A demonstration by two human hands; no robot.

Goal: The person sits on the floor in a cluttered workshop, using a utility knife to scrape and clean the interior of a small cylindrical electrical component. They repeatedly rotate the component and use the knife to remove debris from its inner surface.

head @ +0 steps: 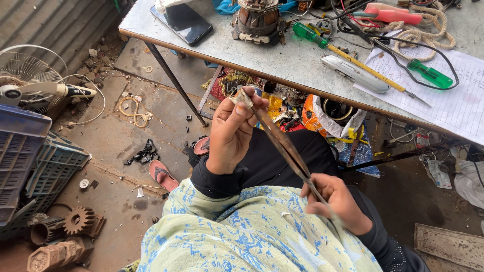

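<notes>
Both hands grip a long brown strip (pixel 285 146) (thin, stiff).

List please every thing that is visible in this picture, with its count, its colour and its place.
Strip: one, brown, thin, held between both hands.
Table: one, grey top, upper part.
Phone: one, black, table's left end.
Motor part: one, brown and white, on table.
Screwdrivers: two, green handles, on table.
Utility knife: one, grey, on table.
Lined paper: white, table's right end.
Rope: one, beige, on table.
Fan: one, white, floor left.
Crates: blue, lower left.
Gears: rusty, floor, lower left.
Sandal: one, pink, floor.
Left hand: pinches strip's upper end.
Right hand: grips strip's lower end.
</notes>
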